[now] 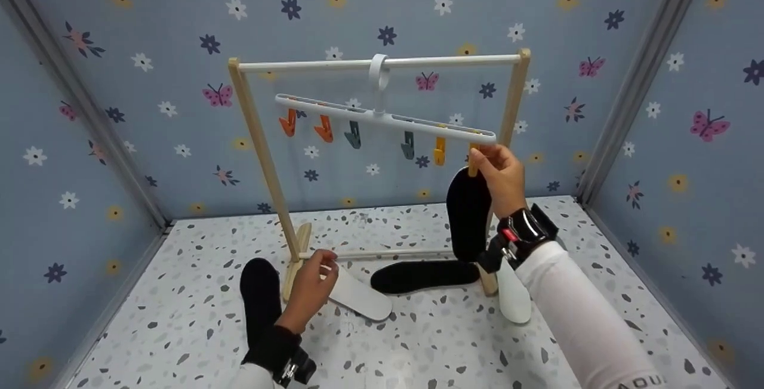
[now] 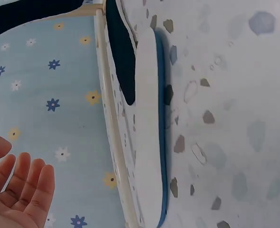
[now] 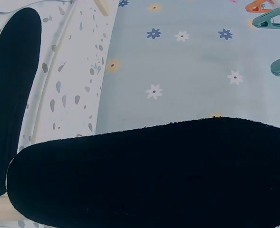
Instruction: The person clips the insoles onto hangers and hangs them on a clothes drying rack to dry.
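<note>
A white hanger (image 1: pixel 382 117) with several coloured clips hangs from a wooden rack (image 1: pixel 256 138). My right hand (image 1: pixel 500 175) pinches the orange clip (image 1: pixel 473 165) at the hanger's right end, at the top of a black insole (image 1: pixel 468 216) that hangs upright there. That black insole (image 3: pixel 149 175) fills the lower right wrist view. My left hand (image 1: pixel 311 289) hovers low over the floor by the heel of a white insole (image 1: pixel 361 298). In the left wrist view its fingers (image 2: pixel 23 192) are relaxed and apart from the white insole (image 2: pixel 149 128).
More insoles lie on the speckled floor (image 1: pixel 430 347): a black one (image 1: pixel 261 299) on the left, a black one (image 1: pixel 424 275) under the rack and a white one (image 1: pixel 514 298) by the right post. Flowered walls close in on three sides.
</note>
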Available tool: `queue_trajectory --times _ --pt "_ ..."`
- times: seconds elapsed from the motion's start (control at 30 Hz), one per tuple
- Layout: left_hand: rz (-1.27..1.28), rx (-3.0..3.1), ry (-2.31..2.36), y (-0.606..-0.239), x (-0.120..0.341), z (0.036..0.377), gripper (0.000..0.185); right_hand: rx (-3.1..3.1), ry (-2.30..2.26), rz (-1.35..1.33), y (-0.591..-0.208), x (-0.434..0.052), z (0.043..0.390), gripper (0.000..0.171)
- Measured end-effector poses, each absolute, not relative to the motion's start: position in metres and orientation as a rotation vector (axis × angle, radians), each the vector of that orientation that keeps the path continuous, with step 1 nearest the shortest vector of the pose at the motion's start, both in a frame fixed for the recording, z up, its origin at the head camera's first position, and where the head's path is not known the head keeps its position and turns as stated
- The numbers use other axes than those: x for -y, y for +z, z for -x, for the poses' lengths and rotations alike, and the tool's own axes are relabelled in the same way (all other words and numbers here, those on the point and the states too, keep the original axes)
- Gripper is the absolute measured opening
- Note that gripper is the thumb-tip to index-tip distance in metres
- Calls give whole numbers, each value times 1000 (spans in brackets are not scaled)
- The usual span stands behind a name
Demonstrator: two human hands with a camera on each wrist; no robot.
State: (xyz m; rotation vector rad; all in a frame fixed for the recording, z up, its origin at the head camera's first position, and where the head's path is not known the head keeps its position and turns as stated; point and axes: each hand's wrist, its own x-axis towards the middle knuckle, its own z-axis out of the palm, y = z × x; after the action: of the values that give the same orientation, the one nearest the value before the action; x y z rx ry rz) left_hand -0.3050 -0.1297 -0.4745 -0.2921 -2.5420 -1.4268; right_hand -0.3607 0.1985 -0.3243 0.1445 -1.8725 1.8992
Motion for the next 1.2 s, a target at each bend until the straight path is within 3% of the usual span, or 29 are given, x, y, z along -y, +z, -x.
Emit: queue_trajectory --times 0.1,0.43,0.8,1.2 --pt "264 2535 -1409 -478 140 304 17 1861 1902 -142 -330 -202 369 29" --pt "151 2537 -1353 -478 173 309 17 1871 1930 -141 -314 -199 347 31" --pt "36 2574 -1223 -490 206 305 19 1836 1918 -159 -336 -209 369 31" --pt "-91 2645 -1142 -486 228 307 24 1883 1947 -118 -344 -222 359 33"
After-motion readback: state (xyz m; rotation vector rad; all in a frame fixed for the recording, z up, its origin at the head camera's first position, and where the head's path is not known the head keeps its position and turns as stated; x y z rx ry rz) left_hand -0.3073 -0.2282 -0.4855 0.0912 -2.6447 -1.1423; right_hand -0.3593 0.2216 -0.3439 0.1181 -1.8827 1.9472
